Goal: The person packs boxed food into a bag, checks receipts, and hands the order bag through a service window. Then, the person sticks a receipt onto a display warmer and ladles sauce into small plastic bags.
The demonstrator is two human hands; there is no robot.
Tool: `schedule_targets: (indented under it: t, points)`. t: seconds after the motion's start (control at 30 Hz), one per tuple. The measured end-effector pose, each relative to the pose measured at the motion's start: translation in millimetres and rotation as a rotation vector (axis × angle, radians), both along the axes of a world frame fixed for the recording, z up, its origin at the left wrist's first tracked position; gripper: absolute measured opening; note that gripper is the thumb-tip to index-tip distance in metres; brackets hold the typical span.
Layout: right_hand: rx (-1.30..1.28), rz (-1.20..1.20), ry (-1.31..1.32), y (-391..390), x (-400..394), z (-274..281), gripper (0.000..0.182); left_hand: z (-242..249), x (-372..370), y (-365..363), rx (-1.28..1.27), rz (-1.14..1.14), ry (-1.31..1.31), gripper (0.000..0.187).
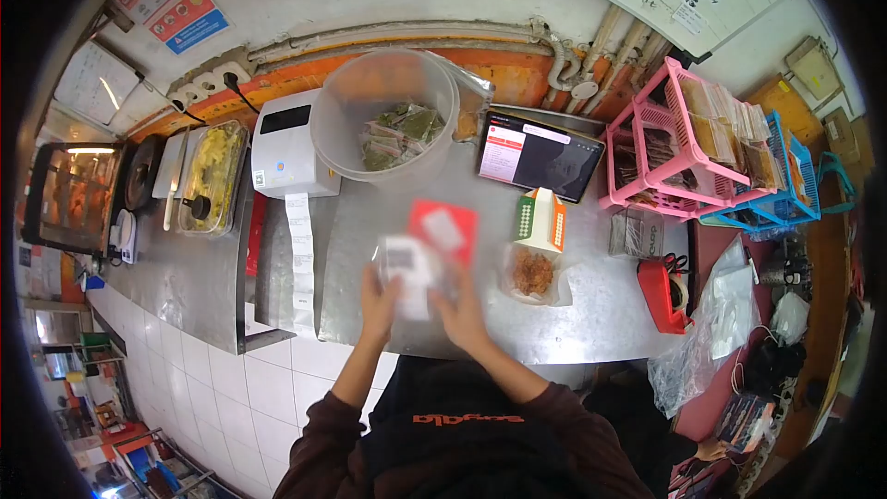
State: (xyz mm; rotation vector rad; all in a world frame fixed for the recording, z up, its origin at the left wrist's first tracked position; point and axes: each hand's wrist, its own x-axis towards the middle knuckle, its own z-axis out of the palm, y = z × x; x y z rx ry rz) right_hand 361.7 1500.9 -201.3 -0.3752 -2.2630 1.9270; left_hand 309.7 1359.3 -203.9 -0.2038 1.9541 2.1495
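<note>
A white paper slip (407,268) with a dark printed block is between my hands, above the front of the steel counter; motion blurs it. My left hand (378,303) grips its left side. On its lower right side are the fingers of my right hand (460,310), closed on it and also smeared. Just beyond it lies a red sheet or flat packet (445,229) with a pale patch, its lower part covered by the slip and my right hand. To the right, browned fried food (533,273) rests in an open paper wrap, touching or close to a green, white and orange carton (540,222).
Behind stand a label printer (285,143) trailing a long receipt strip (302,259), a clear tub (337,148) of small packets and a tablet (539,155). Pink baskets (679,134) and a red tape dispenser (661,296) are right; a knife (174,180) lies left.
</note>
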Motion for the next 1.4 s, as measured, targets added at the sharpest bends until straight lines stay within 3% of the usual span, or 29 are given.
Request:
schedule_targets:
  t: [0.13,0.2,0.3,0.37,0.47,0.57,0.63,0.7,0.77,0.83,0.97,1.03,1.1,1.17,1.23,1.3,1.33,1.4]
  points:
    - [-0.061,0.113,-0.174,-24.5,35.7,-29.2,0.065,-17.5,47.5,-31.6,-0.111,0.093,-0.033,0.046]
    - [-0.03,0.208,-0.366,-33.9,45.9,-48.9,0.067,-51.0,64.0,-50.6,-0.113,0.145,-0.289,0.051]
    - [0.001,0.263,-0.525,-40.4,53.3,-92.6,0.069,-73.0,74.3,-54.6,-0.152,0.139,-0.377,0.056]
    - [-0.022,0.241,-0.518,-41.3,49.9,-112.1,0.068,-98.8,67.9,-58.8,-0.165,0.123,-0.356,0.056]
    - [-0.147,0.199,-0.454,-38.8,48.5,-119.6,0.066,-133.1,49.0,-65.8,-0.391,0.036,-0.058,0.064]
    - [-0.299,0.205,-0.419,-24.2,52.6,-107.2,0.062,-104.0,26.7,-68.0,-0.359,0.095,0.006,0.069]
    - [-0.319,0.519,-0.474,-12.1,71.0,-111.9,0.061,-105.2,28.8,-84.1,-0.339,0.108,0.023,0.065]
    - [-0.195,0.85,-0.482,-1.4,94.1,-95.6,0.057,-101.5,48.5,-103.7,-0.478,0.014,-0.072,0.058]
    - [-0.241,0.98,-0.622,6.5,114.6,-67.3,0.058,-85.3,72.5,-130.0,-0.447,-0.305,-0.241,0.048]
    - [-0.329,0.926,-0.676,14.6,132.7,-49.1,0.059,-88.7,101.3,-157.9,-0.33,-0.912,-0.281,0.053]
    - [-0.416,0.907,-0.743,27.1,150.2,-52.6,0.058,-90.6,117.6,-172.7,-0.457,-1.051,-0.378,0.067]
    - [-0.382,0.912,-0.705,32.0,152.9,-51.0,0.056,-105.6,116.7,-176.7,-0.681,-1.179,-0.424,0.075]
    - [-0.509,0.858,-0.749,39.7,160.5,-59.1,0.049,-110.8,106.9,-178.6,-0.738,-1.234,-0.455,0.072]
    - [-0.42,0.897,-0.702,54.9,165.9,-73.0,0.042,-109.4,94.9,-170.4,-0.792,-1.296,-0.484,0.07]
    - [-0.333,0.94,-0.659,67.1,172.6,-75.7,0.038,-79.3,74.0,-148.1,-1.084,-1.55,-0.445,0.066]
    - [-0.388,0.723,-0.692,77.2,180.9,-73.8,0.028,-69.5,64.7,-127.7,-1.089,-1.548,-0.321,0.06]
    - [-0.393,0.71,-0.695,87.1,183.5,-75.3,0.028,-76.1,62.2,-117.9,-0.952,-1.488,-0.196,0.054]
    - [-0.188,0.502,-0.642,115.6,185.3,-89.8,0.016,-72.5,55.0,-83.6,-0.764,-1.354,-0.056,0.045]
